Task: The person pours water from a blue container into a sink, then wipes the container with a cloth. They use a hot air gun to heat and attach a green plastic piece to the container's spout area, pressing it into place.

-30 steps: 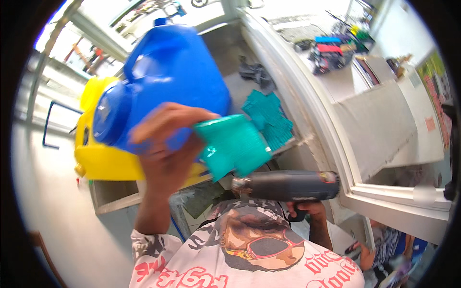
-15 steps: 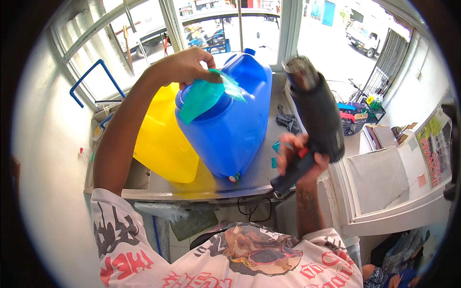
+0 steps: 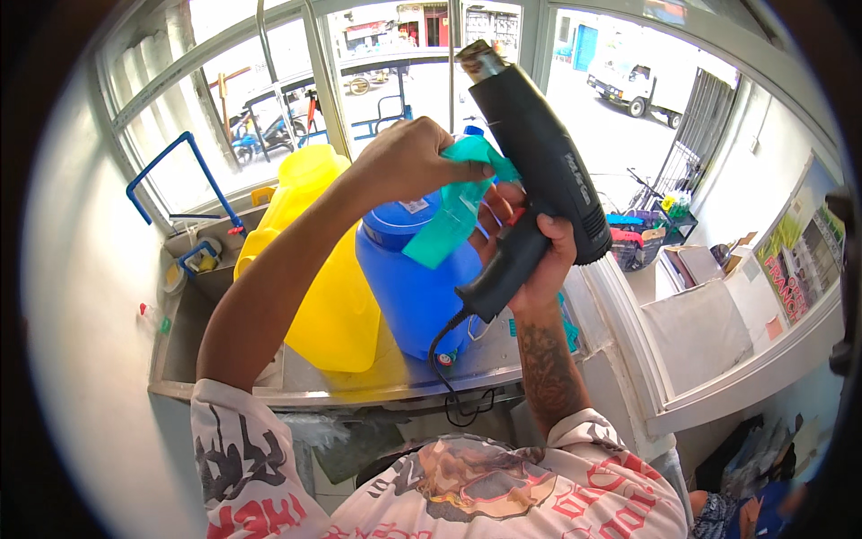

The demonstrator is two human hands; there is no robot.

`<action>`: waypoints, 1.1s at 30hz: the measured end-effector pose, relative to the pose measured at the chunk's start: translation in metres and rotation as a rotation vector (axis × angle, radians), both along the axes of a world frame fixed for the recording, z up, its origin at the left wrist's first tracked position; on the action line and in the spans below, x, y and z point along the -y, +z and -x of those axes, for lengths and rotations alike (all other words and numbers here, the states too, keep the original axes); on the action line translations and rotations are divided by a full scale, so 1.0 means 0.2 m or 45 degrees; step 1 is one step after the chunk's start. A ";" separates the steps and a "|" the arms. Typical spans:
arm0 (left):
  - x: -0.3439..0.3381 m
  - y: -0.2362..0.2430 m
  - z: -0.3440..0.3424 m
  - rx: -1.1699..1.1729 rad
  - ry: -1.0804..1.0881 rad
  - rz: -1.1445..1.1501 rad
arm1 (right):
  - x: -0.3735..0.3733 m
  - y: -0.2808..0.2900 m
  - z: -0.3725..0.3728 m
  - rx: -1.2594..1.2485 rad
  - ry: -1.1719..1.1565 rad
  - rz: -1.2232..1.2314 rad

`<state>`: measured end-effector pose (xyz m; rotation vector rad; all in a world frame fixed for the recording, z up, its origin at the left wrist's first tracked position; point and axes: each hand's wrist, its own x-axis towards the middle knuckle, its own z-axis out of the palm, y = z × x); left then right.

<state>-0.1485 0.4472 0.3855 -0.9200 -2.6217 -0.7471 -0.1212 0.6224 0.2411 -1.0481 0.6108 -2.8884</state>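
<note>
My left hand (image 3: 409, 162) pinches a strip of teal-green plastic film (image 3: 438, 234) between thumb and fingers. The film hangs in front of the blue lid (image 3: 391, 217) of a blue jug (image 3: 400, 301). My right hand (image 3: 549, 265) is wrapped round the handle of a black heat gun (image 3: 543, 153), its metal nozzle tilted up and away. The right fingertips are close to the film; whether they touch it I cannot tell. To the left of the blue jug stands a yellow jug (image 3: 337, 323), partly behind my left forearm.
The jugs stand on a metal counter (image 3: 314, 382) with a sink (image 3: 206, 314) at its left. Blue pipe (image 3: 162, 162) rises by the window. The heat gun's cord (image 3: 434, 350) hangs near the counter edge. More green film (image 3: 570, 323) lies right of my forearm. A white ledge (image 3: 718, 386) stands at right.
My left hand has moved right with the film, off the lid's top. The heat gun has come left, close to the left hand. The view has shifted slightly.
</note>
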 end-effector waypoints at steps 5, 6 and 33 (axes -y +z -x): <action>0.09 0.05 0.03 0.112 0.017 0.003 | 0.06 0.02 0.02 0.092 -0.131 -0.165; 0.11 0.05 0.04 0.124 -0.018 -0.033 | 0.07 0.02 0.03 0.100 -0.120 -0.170; 0.34 0.02 -0.02 0.284 -0.157 -0.140 | 0.14 0.16 0.03 0.143 0.037 -0.055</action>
